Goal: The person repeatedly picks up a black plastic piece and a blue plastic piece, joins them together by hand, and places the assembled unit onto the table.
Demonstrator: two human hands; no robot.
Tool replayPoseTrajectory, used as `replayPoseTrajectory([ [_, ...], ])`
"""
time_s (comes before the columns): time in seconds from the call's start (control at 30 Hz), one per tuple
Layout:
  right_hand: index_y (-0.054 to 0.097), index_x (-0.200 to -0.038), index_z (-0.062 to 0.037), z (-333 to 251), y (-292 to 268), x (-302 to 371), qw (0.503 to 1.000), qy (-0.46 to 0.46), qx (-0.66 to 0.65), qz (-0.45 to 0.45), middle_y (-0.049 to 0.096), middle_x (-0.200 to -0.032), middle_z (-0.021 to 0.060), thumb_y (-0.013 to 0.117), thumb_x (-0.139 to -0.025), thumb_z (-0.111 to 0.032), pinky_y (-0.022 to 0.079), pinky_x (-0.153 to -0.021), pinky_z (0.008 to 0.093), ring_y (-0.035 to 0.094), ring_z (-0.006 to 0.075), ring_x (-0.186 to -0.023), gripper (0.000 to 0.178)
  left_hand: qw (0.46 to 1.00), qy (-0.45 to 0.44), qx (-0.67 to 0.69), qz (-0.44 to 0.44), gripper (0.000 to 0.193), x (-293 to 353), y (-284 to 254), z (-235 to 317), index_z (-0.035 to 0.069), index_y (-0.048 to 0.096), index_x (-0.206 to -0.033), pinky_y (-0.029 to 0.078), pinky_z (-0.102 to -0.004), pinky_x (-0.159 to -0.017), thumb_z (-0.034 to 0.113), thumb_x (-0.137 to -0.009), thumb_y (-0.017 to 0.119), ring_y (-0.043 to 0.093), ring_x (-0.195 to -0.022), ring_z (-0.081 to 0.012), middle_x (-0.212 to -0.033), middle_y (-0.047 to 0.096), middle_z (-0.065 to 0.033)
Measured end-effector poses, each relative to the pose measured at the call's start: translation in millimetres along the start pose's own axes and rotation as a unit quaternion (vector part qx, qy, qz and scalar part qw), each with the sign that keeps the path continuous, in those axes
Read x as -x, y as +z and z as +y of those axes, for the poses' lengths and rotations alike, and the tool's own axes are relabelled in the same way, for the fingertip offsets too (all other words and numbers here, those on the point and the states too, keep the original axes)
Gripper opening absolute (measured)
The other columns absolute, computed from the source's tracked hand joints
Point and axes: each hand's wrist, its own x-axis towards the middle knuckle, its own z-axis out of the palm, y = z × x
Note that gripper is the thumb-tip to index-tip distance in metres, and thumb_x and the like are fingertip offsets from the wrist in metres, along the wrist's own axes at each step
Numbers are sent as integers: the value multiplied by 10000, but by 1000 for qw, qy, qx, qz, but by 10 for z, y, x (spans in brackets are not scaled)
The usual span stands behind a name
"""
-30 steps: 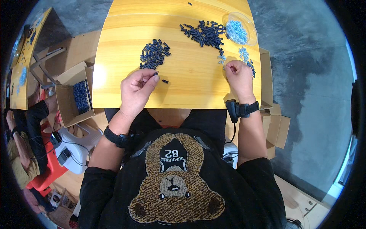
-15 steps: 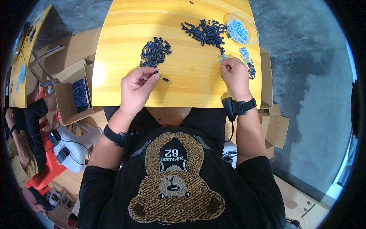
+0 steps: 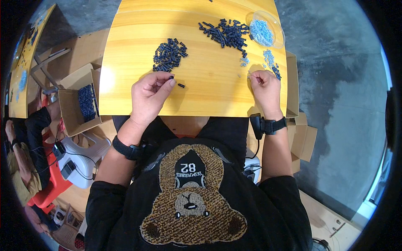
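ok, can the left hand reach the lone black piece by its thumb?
Probably yes: the lone black piece lies near the left hand, nothing visible between, though that hand holds a small dark piece.

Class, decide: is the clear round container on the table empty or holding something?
Holding something: small pale-blue pieces show inside the clear round container, mostly toward its left side.

You are in what looks like a workshop: small black parts [image 3: 169, 54] lie heaped at eleven and twelve o'clock on your wooden table [image 3: 209, 98], with a clear tub [image 3: 278, 35] of bluish bits [image 3: 261, 31] at one. An open cardboard box [image 3: 69, 108] of dark pieces [image 3: 86, 104] stands at nine; beyond, another person [image 3: 21, 175] is near a second table [image 3: 20, 106].
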Motion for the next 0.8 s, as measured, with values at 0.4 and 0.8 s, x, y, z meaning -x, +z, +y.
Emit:
replayPoseTrajectory([
  [0.4,598,-708,7,-40,41,31,1000,-2,-6,5,573,-669,154,603,-735,-43,464,-590,345,576,293,-625,57,1000,9,-16,-8,122,1,-10,-28,-26,615,-933,437,-179,-598,30,-827,637,521,-656,-45,-752,590,2],
  [0.8,627,-757,0,-330,155,93,998,-24,-59,-16,580,-703,142,605,-751,-53,465,-620,354,576,300,-677,58,1000,13,-23,-5,118,5,-4,-15,-27,616,-925,428,-177,-581,32,-825,640,509,-642,-43,-737,582,2],
])
